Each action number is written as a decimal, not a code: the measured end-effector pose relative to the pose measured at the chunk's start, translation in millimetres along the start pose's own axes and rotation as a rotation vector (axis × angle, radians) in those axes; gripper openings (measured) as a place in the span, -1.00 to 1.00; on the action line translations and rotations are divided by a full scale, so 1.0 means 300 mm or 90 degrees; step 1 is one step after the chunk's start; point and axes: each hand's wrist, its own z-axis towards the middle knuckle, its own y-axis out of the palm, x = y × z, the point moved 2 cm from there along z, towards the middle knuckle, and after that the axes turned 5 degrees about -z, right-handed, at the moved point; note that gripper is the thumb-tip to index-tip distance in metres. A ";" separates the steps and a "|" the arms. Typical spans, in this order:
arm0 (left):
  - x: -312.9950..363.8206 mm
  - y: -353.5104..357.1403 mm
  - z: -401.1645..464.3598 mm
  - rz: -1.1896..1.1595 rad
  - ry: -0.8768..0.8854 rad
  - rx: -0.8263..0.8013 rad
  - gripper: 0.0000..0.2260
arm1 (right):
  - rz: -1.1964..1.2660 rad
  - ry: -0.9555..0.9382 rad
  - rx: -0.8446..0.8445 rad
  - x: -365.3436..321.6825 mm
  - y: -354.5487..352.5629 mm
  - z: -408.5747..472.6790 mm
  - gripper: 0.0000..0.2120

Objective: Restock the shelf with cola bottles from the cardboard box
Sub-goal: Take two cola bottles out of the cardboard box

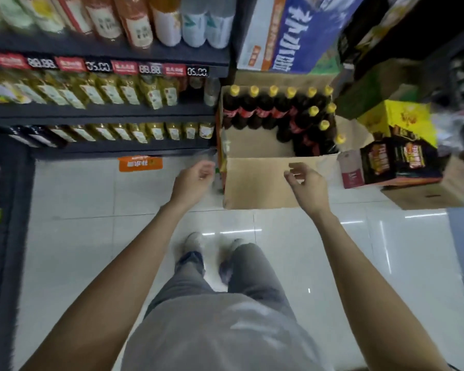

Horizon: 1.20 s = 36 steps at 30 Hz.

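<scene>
Head view: both hands hover empty just short of the open brown cardboard box [257,180] on the white tiled floor [91,199]. The left hand [194,178] has fingers loosely curled, holding nothing; the right hand [307,183] is likewise half-curled and free. The dark yellow-capped cola bottles [276,111] stand packed along the box's far and right sides, beside the dark metal shelf [99,113]. Reaching over the near flap could snag it; a hasty one-handed grab by the neck risks a slip.
</scene>
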 end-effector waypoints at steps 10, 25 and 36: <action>0.369 0.491 0.549 0.089 0.007 -0.030 -0.62 | -0.195 -0.029 -0.011 0.329 -0.206 0.659 -0.56; 0.367 1.036 1.029 0.183 -0.043 -0.036 -0.40 | -0.251 -0.094 -0.225 0.497 -0.085 1.026 -0.56; 0.340 1.034 0.991 0.157 -0.033 0.027 -0.51 | -0.181 -0.036 -0.149 0.642 -0.134 0.868 -0.44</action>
